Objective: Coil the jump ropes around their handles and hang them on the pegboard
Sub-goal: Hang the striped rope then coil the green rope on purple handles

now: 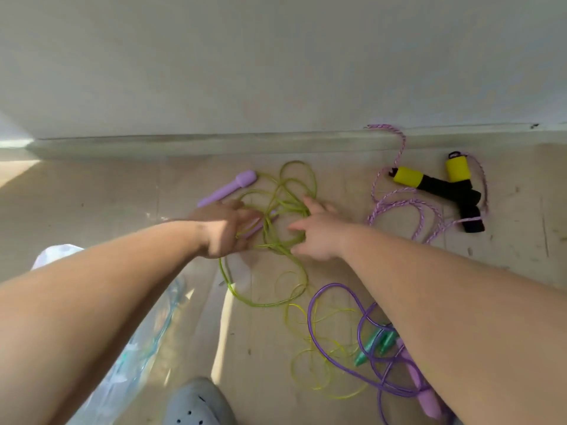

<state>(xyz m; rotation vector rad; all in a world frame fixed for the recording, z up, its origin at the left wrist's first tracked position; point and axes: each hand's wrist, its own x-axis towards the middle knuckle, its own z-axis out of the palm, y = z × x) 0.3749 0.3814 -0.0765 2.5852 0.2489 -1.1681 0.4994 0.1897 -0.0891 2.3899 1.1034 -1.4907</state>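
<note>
Gathering first: you're collecting the green rope (276, 207) off the floor (92, 194).
Left hand (224, 231) seems curled on its strands, near one lavender handle (227, 188); right hand (319, 234) spread, holding nothing; next, find both handles and free the loops; four ropes counted: green, braided rope (423, 210), purple rope (309, 314), yellow rope (306, 352); pegboard unseen.

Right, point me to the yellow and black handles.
In the head view, the yellow and black handles lie on the floor at upper right, near the wall, amid the pink rope, beyond the right hand.
</note>
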